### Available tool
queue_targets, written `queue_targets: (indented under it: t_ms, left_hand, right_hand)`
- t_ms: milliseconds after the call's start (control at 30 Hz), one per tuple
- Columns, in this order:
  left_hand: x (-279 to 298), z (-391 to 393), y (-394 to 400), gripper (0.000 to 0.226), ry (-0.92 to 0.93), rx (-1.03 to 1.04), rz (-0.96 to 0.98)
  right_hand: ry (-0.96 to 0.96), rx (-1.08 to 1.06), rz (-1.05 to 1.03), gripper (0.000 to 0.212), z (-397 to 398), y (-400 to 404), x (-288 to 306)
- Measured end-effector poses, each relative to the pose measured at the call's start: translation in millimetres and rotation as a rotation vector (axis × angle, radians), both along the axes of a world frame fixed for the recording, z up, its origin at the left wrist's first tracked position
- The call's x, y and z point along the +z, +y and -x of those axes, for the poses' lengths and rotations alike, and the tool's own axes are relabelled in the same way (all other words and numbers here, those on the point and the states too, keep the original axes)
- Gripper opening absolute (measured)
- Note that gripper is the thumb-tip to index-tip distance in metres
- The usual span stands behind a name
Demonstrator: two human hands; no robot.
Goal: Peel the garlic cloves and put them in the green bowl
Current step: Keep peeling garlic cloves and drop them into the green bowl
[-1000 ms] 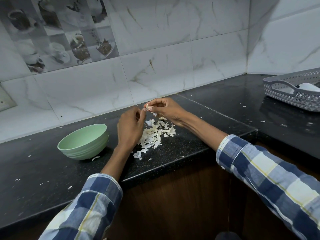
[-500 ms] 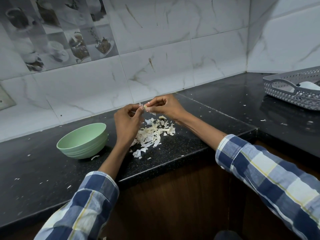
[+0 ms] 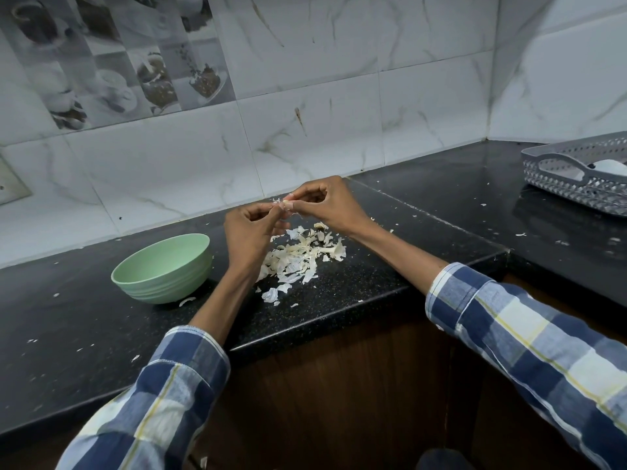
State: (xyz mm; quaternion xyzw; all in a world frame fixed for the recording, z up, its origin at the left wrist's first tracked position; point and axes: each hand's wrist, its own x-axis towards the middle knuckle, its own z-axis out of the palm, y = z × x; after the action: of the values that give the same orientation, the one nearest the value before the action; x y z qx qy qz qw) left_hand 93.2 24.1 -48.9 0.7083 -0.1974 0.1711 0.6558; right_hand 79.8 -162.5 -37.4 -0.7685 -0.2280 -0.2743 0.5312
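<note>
Light: soft, even, cool indoor light, medium bright | Shadows: weak, a soft one under the bowl (image 3: 162, 268) left of the fingers (image 3: 271, 212) | Glare: dull shine on the black counter (image 3: 441, 205) right of the fingers | Sharpness: fingers slightly blurred, centre clear | Distortion: wall tiles (image 3: 305, 96) and counter edges bend near the borders

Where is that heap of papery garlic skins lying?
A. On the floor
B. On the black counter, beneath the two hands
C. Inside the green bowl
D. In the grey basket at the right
B: the heap of skins lies on the black counter, under the left hand and right hand, which pinch a garlic clove; what shows of the inside of the green bowl holds no skins.
</note>
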Motion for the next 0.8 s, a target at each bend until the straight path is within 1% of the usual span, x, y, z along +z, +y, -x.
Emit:
queue_targets:
  t_ms: [133, 233, 367, 467, 667, 800]
  left_hand:
    - [0.2, -0.2, 0.1, 0.015, 0.029, -0.025, 0.036]
    - [-0.3, 0.5, -1.5, 0.015, 0.017, -0.032, 0.026]
    - [-1.7, -0.4, -2.2, 0.013, 0.006, -0.001, 0.004]
    - [-1.8, -1.7, -2.3, 0.015, 0.005, 0.011, 0.018]
    - [-3.8, -0.7, -3.4, 0.012, 0.012, 0.043, 0.031]
    - [-4.0, 1.4, -4.3, 0.014, 0.006, 0.058, 0.021]
  right_hand:
    - [-0.022, 0.003, 0.0, 0.019, -0.9, 0.4, 0.6]
    - [-0.023, 0.003, 0.008, 0.018, -1.8, 0.1, -0.3]
    - [0.007, -0.006, 0.055, 0.02, -1.5, 0.0, -1.3]
    - [0.004, -0.018, 0.046, 0.022, -0.7, 2.1, -0.7]
    - [0.036, -0.021, 0.089, 0.02, 0.3, 4.0, -0.9]
    - [0.054, -0.019, 0.088, 0.019, -2.4, 5.4, -2.8]
